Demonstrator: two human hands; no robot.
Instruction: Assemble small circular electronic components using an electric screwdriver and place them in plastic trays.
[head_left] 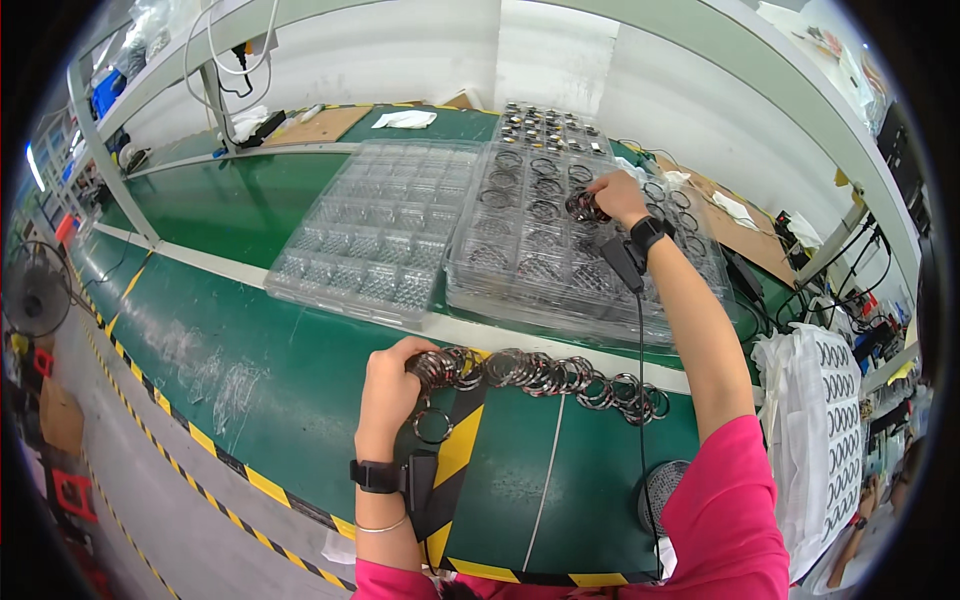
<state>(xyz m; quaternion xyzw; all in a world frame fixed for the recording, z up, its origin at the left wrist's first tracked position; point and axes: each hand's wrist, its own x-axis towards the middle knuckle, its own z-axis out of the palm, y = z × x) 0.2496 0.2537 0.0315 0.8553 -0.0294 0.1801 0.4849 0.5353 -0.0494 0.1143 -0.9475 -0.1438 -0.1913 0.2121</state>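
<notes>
The dark, red-flecked thin rings (530,370) lie overlapped in a long row across the green tabletop (500,490), below a pale straight rail (500,338). Your left hand (393,385) is narrow, its fingers drawn in on the bunch at the row's left end; one single dark ring (433,442) sits just below it, beside a diagonal stripe of yellow-and-black tape (458,440).

Your right hand (620,198) is gathered around a small bunch of dark rings (583,207) over the stack of transparent plastic compartment trays (560,312) — you cannot tell from here whether that bunch touches the compartment floor. More rings lie in compartments around it.

Left of that stack, close to its edge, stands a transparent ribbed plastic tray (365,240). Green surface stretches left of your left hand, up to the striped border tape (268,485) along the table's edge. Room is tighter on your right — a grey mesh cylinder (655,490) stands near your pink sleeve (725,500), with hanging white sheets bearing black curved shapes (800,440) beyond.
</notes>
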